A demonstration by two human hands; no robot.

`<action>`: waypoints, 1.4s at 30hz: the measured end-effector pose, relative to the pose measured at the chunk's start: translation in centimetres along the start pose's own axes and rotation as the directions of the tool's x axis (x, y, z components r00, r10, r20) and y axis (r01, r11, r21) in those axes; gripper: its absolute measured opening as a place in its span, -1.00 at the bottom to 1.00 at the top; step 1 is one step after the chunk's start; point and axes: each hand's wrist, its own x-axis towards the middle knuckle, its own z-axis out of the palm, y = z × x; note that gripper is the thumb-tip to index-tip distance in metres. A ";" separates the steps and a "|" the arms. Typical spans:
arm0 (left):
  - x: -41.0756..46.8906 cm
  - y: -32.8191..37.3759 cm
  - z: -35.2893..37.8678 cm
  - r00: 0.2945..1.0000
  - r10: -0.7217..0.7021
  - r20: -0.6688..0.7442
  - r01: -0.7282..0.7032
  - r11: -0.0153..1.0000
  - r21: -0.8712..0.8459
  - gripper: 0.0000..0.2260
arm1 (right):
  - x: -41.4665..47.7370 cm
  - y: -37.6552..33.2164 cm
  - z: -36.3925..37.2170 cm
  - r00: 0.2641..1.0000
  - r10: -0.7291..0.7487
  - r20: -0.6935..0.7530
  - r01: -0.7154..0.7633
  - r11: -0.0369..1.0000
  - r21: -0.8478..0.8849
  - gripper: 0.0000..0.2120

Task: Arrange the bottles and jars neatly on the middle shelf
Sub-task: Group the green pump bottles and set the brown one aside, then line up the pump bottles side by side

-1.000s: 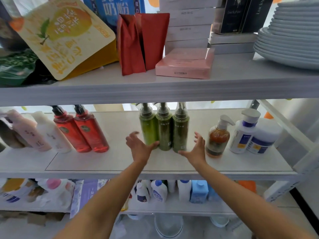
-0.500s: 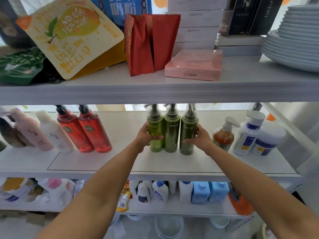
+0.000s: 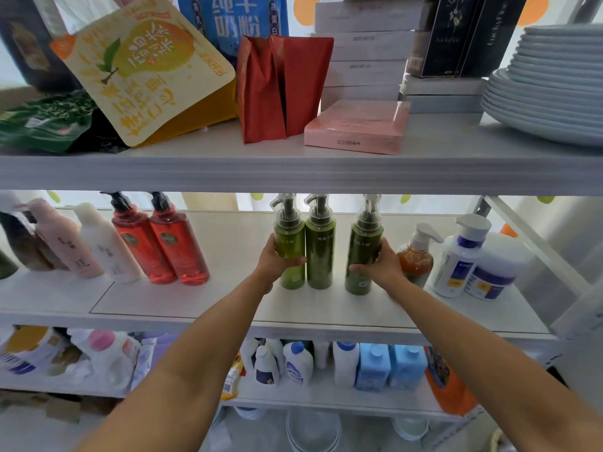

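Three green pump bottles stand upright on the white middle shelf (image 3: 202, 301). My left hand (image 3: 277, 261) grips the left green bottle (image 3: 288, 236), which touches the middle green bottle (image 3: 320, 252). My right hand (image 3: 380, 265) grips the right green bottle (image 3: 363, 252), which stands a small gap to the right of the middle one. Left of them stand two red pump bottles (image 3: 160, 243), a white bottle (image 3: 104, 244) and a pink bottle (image 3: 63, 239). To the right are an amber pump bottle (image 3: 416, 256), a white pump bottle (image 3: 456, 256) and a white jar (image 3: 496, 272).
The upper shelf edge (image 3: 293, 172) hangs just above the pump heads; it carries snack bags, red pouches, a pink box (image 3: 355, 125), stacked boxes and plates (image 3: 554, 86). The lower shelf holds cleaning bottles (image 3: 375, 363). A metal upright frames the right side.
Both hands went from hovering open in front of the green bottles to gripping the outer two. The right green bottle has since shifted right, opening a gap from the middle one.
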 end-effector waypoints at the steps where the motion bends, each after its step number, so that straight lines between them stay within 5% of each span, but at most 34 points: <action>1: 0.1 -0.1 0.0 1.000 -0.002 0.000 0.002 1.000 0.007 -0.36 | -0.1 0.1 0.0 1.000 0.008 -0.003 -0.008 1.000 0.009 -0.28; 4: 0.2 -0.1 -0.1 1.000 -0.010 -0.001 0.010 0.999 0.035 -0.36 | -1.1 0.7 1.0 0.997 0.034 -0.064 -0.027 0.994 0.108 -0.26; 9: 0.6 0.0 -0.4 1.000 -0.003 0.013 0.003 0.998 0.067 -0.36 | -5.6 2.0 5.9 0.896 0.095 -0.434 -0.082 0.995 0.050 -0.51; 13: 0.9 -0.3 -0.5 1.000 0.013 0.010 -0.014 0.995 0.096 -0.39 | -5.3 -0.4 8.7 0.930 -0.111 -0.351 0.128 0.991 0.027 -0.55; 17: 1.3 -0.7 -0.8 0.999 -0.005 0.034 -0.001 0.986 0.169 -0.41 | -3.0 -4.8 9.1 0.923 -0.219 -0.317 0.220 0.975 -0.032 -0.20; 32: 1.3 -1.3 0.0 0.998 0.012 0.054 -0.022 0.981 0.192 -0.45 | -1.9 -6.3 7.8 0.948 -0.138 -0.287 0.157 0.987 0.041 -0.25; 42: -1.6 -4.4 -2.0 0.996 -0.075 -0.049 0.085 0.961 0.262 -0.17 | -6.0 0.0 12.5 0.967 0.188 -0.173 -0.165 0.976 0.139 -0.47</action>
